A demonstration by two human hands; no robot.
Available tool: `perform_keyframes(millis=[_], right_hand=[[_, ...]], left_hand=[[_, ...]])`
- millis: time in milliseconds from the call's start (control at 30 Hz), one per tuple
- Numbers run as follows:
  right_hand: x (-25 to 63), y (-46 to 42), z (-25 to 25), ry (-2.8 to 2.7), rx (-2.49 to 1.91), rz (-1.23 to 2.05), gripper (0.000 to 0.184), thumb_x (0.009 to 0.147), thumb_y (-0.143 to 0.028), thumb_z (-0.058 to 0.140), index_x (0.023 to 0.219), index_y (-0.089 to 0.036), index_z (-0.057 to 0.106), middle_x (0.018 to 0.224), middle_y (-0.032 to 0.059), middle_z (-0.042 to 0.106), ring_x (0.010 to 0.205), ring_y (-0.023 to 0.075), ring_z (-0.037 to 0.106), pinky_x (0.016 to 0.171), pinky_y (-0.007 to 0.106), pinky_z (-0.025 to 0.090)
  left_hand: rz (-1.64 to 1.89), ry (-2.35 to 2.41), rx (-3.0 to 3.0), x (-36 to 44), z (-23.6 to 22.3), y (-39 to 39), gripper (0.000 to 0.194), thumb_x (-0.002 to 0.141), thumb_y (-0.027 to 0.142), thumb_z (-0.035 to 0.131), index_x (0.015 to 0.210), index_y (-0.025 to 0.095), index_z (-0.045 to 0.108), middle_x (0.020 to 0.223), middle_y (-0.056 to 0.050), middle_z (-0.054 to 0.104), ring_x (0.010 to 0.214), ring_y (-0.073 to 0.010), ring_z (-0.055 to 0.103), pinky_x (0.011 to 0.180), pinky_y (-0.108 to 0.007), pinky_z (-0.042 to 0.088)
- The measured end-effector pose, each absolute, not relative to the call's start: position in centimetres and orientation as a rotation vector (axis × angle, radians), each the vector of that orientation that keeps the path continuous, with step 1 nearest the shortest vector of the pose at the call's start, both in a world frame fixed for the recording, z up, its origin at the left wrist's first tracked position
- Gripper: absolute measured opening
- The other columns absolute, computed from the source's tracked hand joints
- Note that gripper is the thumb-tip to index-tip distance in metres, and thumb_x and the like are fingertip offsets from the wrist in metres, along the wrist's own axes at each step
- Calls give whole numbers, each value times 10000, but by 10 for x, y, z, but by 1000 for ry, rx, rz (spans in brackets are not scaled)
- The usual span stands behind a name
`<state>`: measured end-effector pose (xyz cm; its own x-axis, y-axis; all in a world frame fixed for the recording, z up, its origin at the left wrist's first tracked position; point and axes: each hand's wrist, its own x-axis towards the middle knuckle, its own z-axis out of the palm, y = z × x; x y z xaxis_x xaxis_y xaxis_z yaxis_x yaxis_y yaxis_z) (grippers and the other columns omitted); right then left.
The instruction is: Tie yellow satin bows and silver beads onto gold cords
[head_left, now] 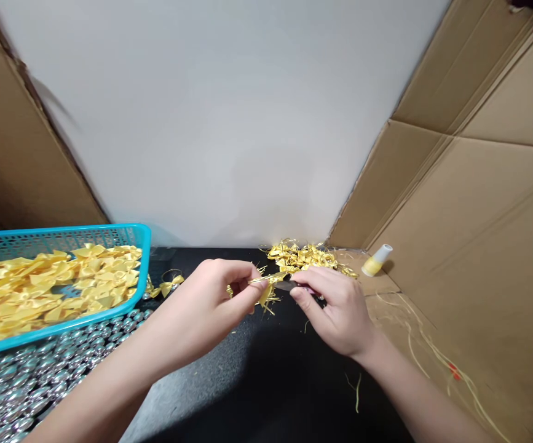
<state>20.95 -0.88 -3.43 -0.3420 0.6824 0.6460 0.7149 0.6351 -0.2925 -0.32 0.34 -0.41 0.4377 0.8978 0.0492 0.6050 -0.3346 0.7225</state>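
In the middle of the view, my left hand (215,289) pinches a yellow ribbon bow (265,294) with gold cord between thumb and fingertips. Just to its right, my right hand (335,307) is closed round a small cutting tool (285,285). The tool's dark blade points left and meets the bow or its cord; most of the handle is hidden in my fingers, so I cannot tell its exact kind. Below my left fingertips lie short gold cord pieces (270,306). Behind my hands sits a pile of yellow bows with gold cord loops (303,253).
A blue plastic basket (144,271) full of yellow bows stands at the left. Shiny silver oval pieces (35,394) spread in front of it. At the right are a white and yellow cone spool (377,261) and loose pale threads (425,344). Cardboard panels (487,246) flank the black table.
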Motion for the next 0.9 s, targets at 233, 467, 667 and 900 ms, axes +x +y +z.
perform_keyframes(millis=[233,467,667,900], right_hand=[[207,-8,-32,-2093,-1096,-24,243,921,-339,502,850,-181,673,711,13,676,631,137,608,601,257,434],[207,-7,-33,-2086,-1077,-36,252,922,-319,504,803,-181,678,708,12,687,627,125,619,603,241,437],[208,-10,-34,-2100,-1014,-45,264,927,-319,499,788,-177,674,680,12,675,601,125,600,584,240,420],[210,-10,-35,-2098,-1103,84,245,924,-342,494,863,-181,668,708,10,659,623,129,592,585,250,410]], left_hand=[[602,1258,2057,-2,-3,3,325,883,395,422,649,187,507,601,35,402,567,-124,360,492,-242,247],[595,1260,2071,-2,-4,4,327,881,403,425,648,189,506,598,35,401,563,-124,358,490,-243,246],[586,1297,2090,0,-2,4,336,897,395,405,645,190,491,601,40,367,562,-120,338,496,-246,235],[577,1315,2091,-4,-2,2,348,902,415,402,658,190,508,604,33,401,565,-125,356,497,-249,238]])
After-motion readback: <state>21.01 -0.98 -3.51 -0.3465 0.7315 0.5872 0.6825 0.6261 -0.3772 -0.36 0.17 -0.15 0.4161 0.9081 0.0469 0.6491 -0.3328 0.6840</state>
